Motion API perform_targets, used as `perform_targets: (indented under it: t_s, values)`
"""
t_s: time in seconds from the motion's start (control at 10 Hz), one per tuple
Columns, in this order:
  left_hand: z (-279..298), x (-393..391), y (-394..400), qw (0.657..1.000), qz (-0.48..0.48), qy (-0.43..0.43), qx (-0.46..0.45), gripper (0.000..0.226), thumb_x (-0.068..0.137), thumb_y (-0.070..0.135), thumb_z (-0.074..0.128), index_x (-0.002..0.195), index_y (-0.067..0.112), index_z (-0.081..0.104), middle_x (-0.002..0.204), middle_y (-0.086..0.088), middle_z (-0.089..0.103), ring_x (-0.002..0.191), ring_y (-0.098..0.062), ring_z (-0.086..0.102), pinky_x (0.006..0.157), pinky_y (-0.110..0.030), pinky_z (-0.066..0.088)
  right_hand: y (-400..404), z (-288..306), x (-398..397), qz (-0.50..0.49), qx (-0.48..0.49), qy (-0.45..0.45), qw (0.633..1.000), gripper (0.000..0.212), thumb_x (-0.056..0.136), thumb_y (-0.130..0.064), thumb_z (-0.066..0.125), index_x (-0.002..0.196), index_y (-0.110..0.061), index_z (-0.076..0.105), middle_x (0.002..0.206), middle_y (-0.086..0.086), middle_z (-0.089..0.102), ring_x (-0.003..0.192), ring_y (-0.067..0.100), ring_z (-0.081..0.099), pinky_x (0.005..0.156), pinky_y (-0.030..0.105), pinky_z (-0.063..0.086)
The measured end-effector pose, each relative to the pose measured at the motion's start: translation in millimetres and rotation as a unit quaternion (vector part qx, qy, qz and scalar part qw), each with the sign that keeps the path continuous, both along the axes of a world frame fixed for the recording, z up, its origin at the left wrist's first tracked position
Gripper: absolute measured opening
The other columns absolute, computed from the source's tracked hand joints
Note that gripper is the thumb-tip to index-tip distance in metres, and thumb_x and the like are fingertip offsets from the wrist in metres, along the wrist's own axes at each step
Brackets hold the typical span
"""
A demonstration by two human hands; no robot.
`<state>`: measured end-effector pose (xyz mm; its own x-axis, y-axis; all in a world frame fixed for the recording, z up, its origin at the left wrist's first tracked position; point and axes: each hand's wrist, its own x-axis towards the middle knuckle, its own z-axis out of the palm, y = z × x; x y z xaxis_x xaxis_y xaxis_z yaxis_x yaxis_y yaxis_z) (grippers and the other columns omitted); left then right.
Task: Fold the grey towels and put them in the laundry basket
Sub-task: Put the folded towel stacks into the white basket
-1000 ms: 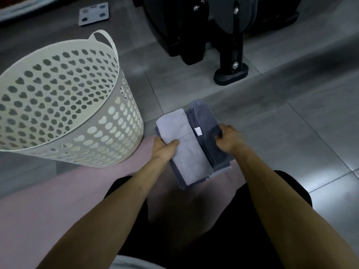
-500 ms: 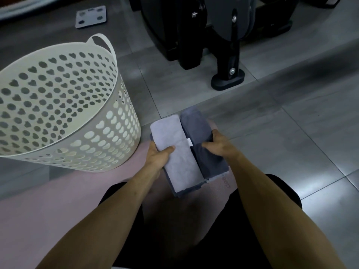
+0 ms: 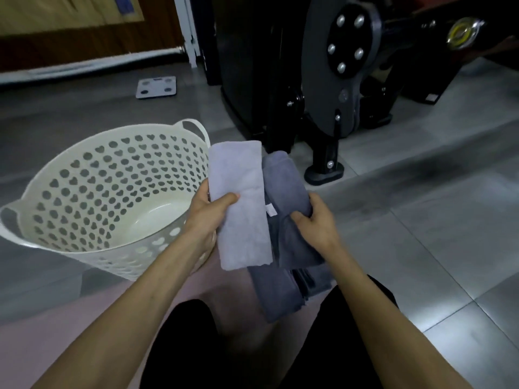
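Observation:
A stack of folded towels is held up in front of me, just right of the cream laundry basket point(image 3: 84, 209). On top lies a light grey towel point(image 3: 238, 197), and my left hand point(image 3: 209, 213) grips its left edge, thumb across the top. My right hand point(image 3: 316, 223) holds the dark grey towel point(image 3: 286, 197) beside it. More dark folded layers hang below the stack point(image 3: 278, 293). The basket has heart-shaped holes and nothing shows inside it.
A black exercise machine point(image 3: 331, 80) with a foot on the tiles stands just behind the towels. A grey bathroom scale point(image 3: 156, 87) lies on the floor further back. A pink mat point(image 3: 33, 346) lies under my legs. Grey tiles spread out to the right.
Both hands have lifted the towel stack off the mat and carried it up and forward, closer to the basket rim. The view has tilted up, showing more of the machine and the wall.

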<state>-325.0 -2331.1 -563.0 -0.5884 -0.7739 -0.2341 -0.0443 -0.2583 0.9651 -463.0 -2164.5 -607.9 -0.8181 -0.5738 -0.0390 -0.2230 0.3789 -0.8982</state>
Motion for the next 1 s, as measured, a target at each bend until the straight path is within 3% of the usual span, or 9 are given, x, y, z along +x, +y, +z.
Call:
perform_targets:
  t_s: [0.1, 0.2, 0.3, 0.5, 0.6, 0.7, 0.8, 0.9, 1.0]
  values:
    - [33.8, 29.3, -25.0, 0.999, 0.015, 0.046, 0.022, 0.040, 0.083, 0.008, 0.069, 0.119, 0.022, 0.059, 0.107, 0.004, 0.073, 0.094, -0.016, 0.071, 0.074, -0.032, 0.057, -28.4, 40.8, 18.9, 0.008, -0.044, -0.009, 0.999, 0.028, 0.085, -0.013, 0.059, 0.111, -0.020, 0.055, 0.100, -0.004, 0.066, 0.090, 0.011, 0.064, 0.075, 0.026, 0.053]
    - [56.3, 65.7, -61.0, 0.996, 0.035, 0.072, 0.037, 0.040, 0.084, 0.009, 0.065, 0.121, 0.022, 0.059, 0.108, 0.003, 0.073, 0.095, -0.017, 0.071, 0.077, -0.033, 0.056, -69.4, 72.3, 40.6, 0.027, -0.089, -0.028, 0.995, 0.031, 0.084, -0.015, 0.061, 0.114, -0.023, 0.056, 0.106, -0.006, 0.067, 0.095, 0.009, 0.064, 0.082, 0.027, 0.052]
    - [63.0, 97.5, -104.6, 0.997, 0.048, 0.057, 0.029, 0.038, 0.083, 0.009, 0.064, 0.120, 0.021, 0.061, 0.109, 0.000, 0.072, 0.096, -0.020, 0.070, 0.079, -0.035, 0.055, -119.6, 91.2, 60.1, 0.041, -0.107, -0.052, 0.992, 0.032, 0.086, -0.014, 0.061, 0.116, -0.021, 0.056, 0.106, -0.005, 0.065, 0.094, 0.007, 0.064, 0.082, 0.023, 0.051]
    - [44.3, 128.5, -202.2, 0.995, 0.084, -0.033, 0.032, 0.035, 0.080, 0.011, 0.068, 0.113, 0.021, 0.064, 0.101, -0.001, 0.074, 0.089, -0.021, 0.072, 0.072, -0.033, 0.057, -232.0, 99.4, 75.8, 0.083, -0.041, -0.063, 0.994, 0.029, 0.085, -0.018, 0.062, 0.113, -0.017, 0.054, 0.102, -0.004, 0.063, 0.090, 0.013, 0.062, 0.080, 0.029, 0.050]
    - [7.5, 120.7, -252.3, 0.991, 0.080, -0.088, 0.061, 0.033, 0.079, 0.010, 0.069, 0.111, 0.019, 0.066, 0.099, -0.004, 0.074, 0.088, -0.024, 0.071, 0.074, -0.034, 0.057, -287.6, 77.1, 70.6, 0.079, 0.035, -0.058, 0.995, 0.024, 0.082, -0.021, 0.064, 0.104, -0.019, 0.054, 0.102, -0.001, 0.063, 0.090, 0.019, 0.061, 0.080, 0.031, 0.050]
    - [-47.6, 108.3, -290.9, 0.975, 0.081, -0.173, 0.110, 0.053, 0.071, 0.017, 0.074, 0.122, 0.009, 0.062, 0.107, -0.010, 0.071, 0.091, -0.029, 0.069, 0.069, -0.036, 0.056, -331.6, 41.9, 64.3, 0.089, 0.110, -0.030, 0.989, 0.025, 0.085, -0.027, 0.063, 0.107, -0.016, 0.056, 0.103, -0.001, 0.060, 0.096, 0.023, 0.058, 0.084, 0.030, 0.044]
    - [-94.4, 87.8, -316.3, 0.943, 0.102, -0.295, 0.120, 0.059, 0.087, 0.018, 0.069, 0.139, 0.005, 0.045, 0.136, -0.012, 0.051, 0.115, -0.036, 0.055, 0.075, -0.042, 0.050, -367.6, -2.8, 56.7, 0.093, 0.192, -0.033, 0.976, 0.043, 0.094, -0.032, 0.057, 0.129, -0.009, 0.052, 0.130, 0.009, 0.054, 0.123, 0.030, 0.049, 0.101, 0.034, 0.035]
    - [-136.8, 72.9, -331.9, 0.899, 0.145, -0.372, 0.177, 0.050, 0.101, 0.020, 0.048, 0.144, -0.002, 0.032, 0.150, -0.016, 0.034, 0.135, -0.030, 0.038, 0.104, -0.031, 0.035, -384.1, -45.1, 49.6, 0.106, 0.264, -0.069, 0.956, 0.050, 0.097, -0.031, 0.052, 0.141, -0.009, 0.041, 0.144, 0.008, 0.043, 0.135, 0.028, 0.038, 0.106, 0.032, 0.028]
    - [-161.6, 63.3, -342.9, 0.880, 0.072, -0.446, 0.145, 0.033, 0.097, 0.019, 0.054, 0.127, 0.004, 0.051, 0.127, -0.018, 0.054, 0.110, -0.030, 0.054, 0.092, -0.036, 0.045, -381.5, -71.4, 43.0, 0.088, 0.294, -0.108, 0.946, 0.038, 0.093, -0.021, 0.057, 0.129, -0.013, 0.048, 0.116, 0.001, 0.051, 0.119, 0.025, 0.051, 0.083, 0.025, 0.035]
